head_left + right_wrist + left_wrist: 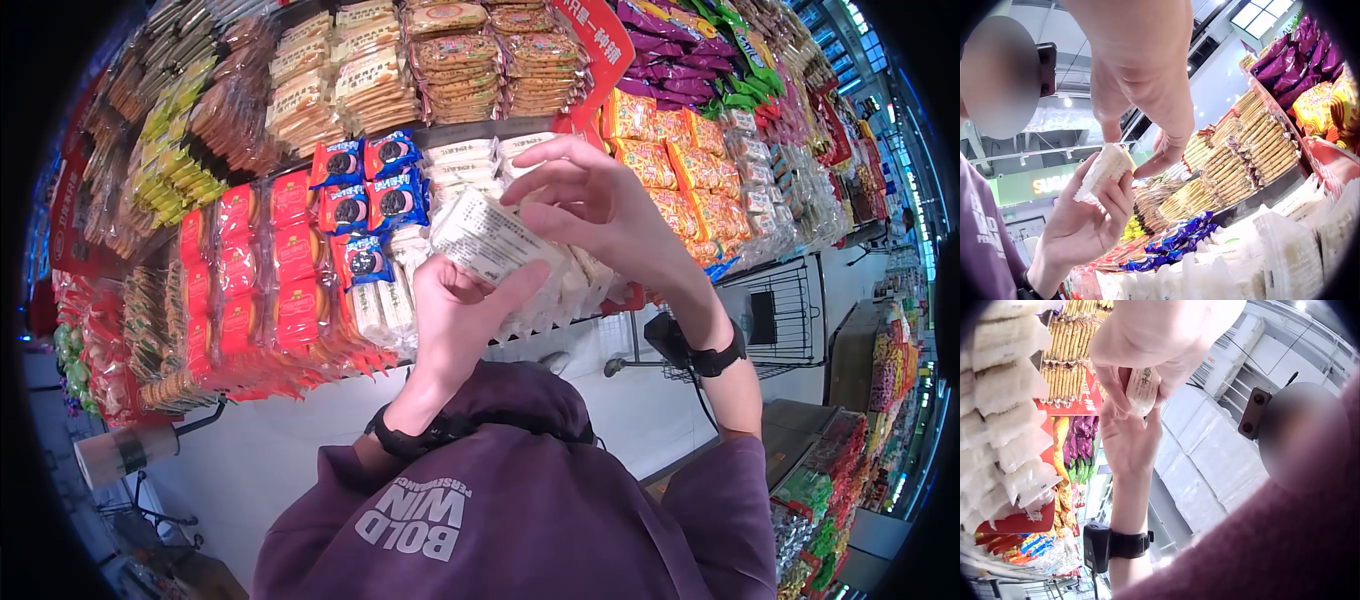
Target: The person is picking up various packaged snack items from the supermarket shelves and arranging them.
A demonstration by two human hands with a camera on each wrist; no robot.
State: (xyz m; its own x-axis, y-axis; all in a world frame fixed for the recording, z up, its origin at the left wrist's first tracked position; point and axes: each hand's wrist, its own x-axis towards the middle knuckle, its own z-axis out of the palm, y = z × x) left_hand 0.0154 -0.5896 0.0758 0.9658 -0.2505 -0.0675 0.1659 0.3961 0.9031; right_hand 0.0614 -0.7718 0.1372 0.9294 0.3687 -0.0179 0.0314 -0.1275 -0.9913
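Note:
A small white packet [490, 236] with dark printed text on its face is gripped by my left hand [455, 325], thumb across its lower edge. Just beyond its upper right end is my right hand [600, 205], fingers loosely bent and spread from the thumb. In the right wrist view, a fingertip of the right hand [1141, 94] comes right at the top of the packet [1107, 172], while the left hand [1091, 225] holds it from below. The left wrist view shows the packet [1143, 392] end-on between the left fingers. Similar white packets [462, 155] lie behind it on the display.
Red packs [296, 255] and blue cookie packs [365, 260] lie left of my hands, orange packs [690, 175] to the right. Stacked biscuits [455, 60] fill the row behind. A wire shopping cart [785, 310] stands at the right, a plastic-bag roll [125, 455] at the lower left.

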